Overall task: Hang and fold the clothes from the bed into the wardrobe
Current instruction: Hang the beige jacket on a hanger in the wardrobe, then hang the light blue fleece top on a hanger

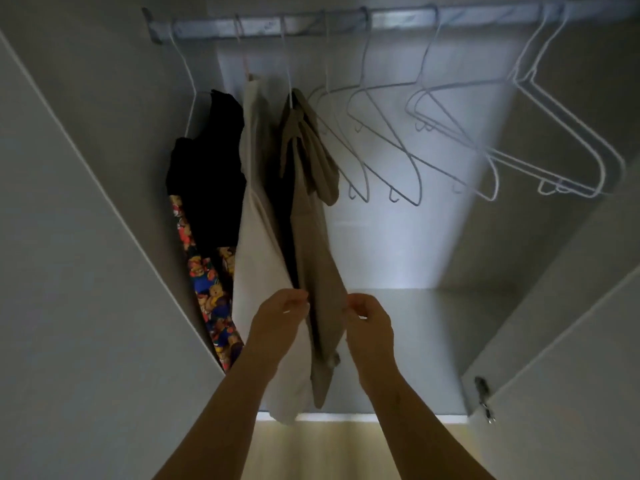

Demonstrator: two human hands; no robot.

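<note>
Inside the open wardrobe a khaki garment (313, 244) hangs from a white hanger on the grey rail (346, 24). My left hand (278, 322) pinches its left lower edge and my right hand (369, 323) pinches its right lower edge, both with curled fingers. Left of it hangs a cream garment (259, 202), then a black garment (209, 168) over a colourful cartoon-print fabric (211, 299). The bed is out of view.
Several bare white wire hangers (450, 133) hang on the rail's right half. A wardrobe door (69, 271) stands open at the left and another door (571, 393) with a metal hinge at the right. The wardrobe's floor panel (433, 341) and light wooden flooring (329, 448) lie below.
</note>
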